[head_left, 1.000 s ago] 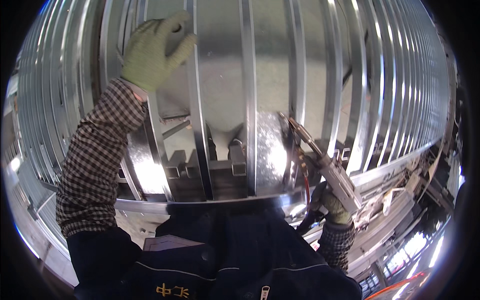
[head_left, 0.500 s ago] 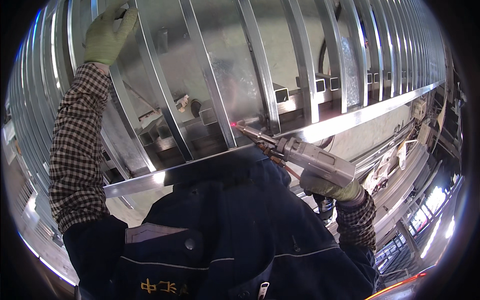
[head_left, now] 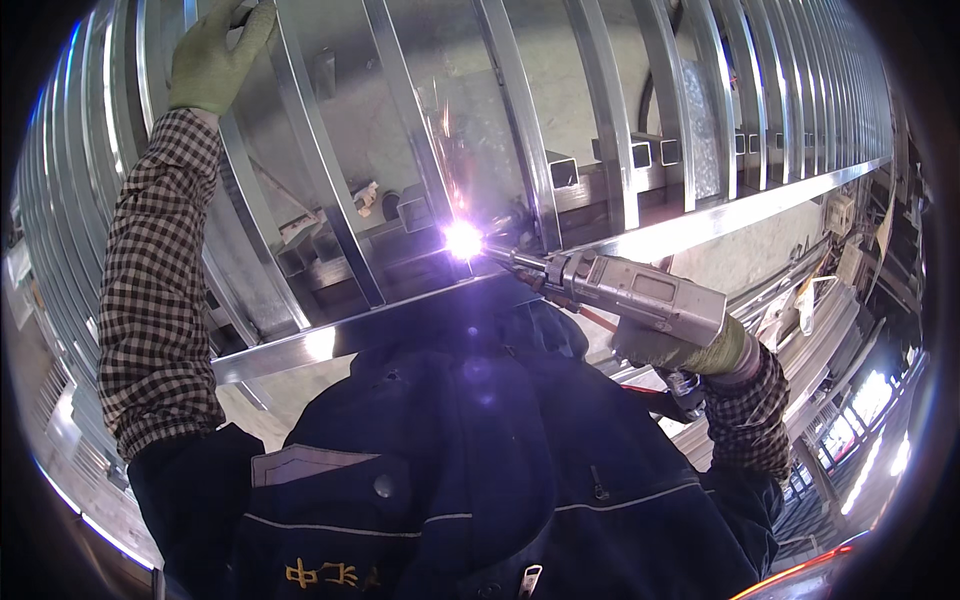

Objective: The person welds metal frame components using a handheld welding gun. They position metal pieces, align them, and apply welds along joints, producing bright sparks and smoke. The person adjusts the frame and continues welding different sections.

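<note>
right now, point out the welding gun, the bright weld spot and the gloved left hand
welding gun [head_left: 640, 292], head view, on its grey body
weld spot [head_left: 462, 240], head view, centre of the glow
left hand [head_left: 215, 55], head view, on the back of the glove

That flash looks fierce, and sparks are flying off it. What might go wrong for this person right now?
1. Sparks rise from the arc toward the checked sleeve; cloth might scorch.
2. The left hand grips a bar of the frame being welded; heat may travel along the metal.
3. The right hand holds the torch alone, so a slip might drag the weld off the joint.
</note>
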The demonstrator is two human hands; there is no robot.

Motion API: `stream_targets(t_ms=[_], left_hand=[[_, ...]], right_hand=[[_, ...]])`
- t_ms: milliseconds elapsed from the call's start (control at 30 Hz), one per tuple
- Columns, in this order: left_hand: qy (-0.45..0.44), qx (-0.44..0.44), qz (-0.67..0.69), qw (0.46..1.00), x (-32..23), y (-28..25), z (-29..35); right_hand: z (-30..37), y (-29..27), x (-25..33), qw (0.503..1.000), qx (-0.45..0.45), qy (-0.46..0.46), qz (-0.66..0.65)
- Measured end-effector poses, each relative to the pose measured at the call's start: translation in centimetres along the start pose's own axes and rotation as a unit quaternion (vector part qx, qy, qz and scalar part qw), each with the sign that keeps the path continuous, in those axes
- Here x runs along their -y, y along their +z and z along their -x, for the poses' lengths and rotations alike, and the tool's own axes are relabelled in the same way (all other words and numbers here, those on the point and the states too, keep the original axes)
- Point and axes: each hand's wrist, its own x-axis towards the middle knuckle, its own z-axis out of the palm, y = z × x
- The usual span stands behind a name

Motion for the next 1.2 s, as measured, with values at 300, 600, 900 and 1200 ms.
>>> stream_targets(t_ms=[300,600,900,1200], left_hand=[[-0.002,0.004,-0.001,1.0,0.2,0.0,0.1],[-0.007,0.0,0.009,1.0,0.7,0.1,0.3],[0.048,-0.093,0.031,0.994,-3.0,-0.8,1.0],[-0.035,-0.042,0.054,0.997,-6.0,-2.3,1.2]], right_hand=[[5.4,0.9,-1.0,0.909,0.057,0.328,-0.25],[6.4,0.3,-3.3,0.851,0.07,0.366,-0.37],[6.6,-0.5,-4.4,0.867,0.031,0.312,-0.388],[4.5,-1.5,-4.1,0.922,0.058,0.264,-0.277]])
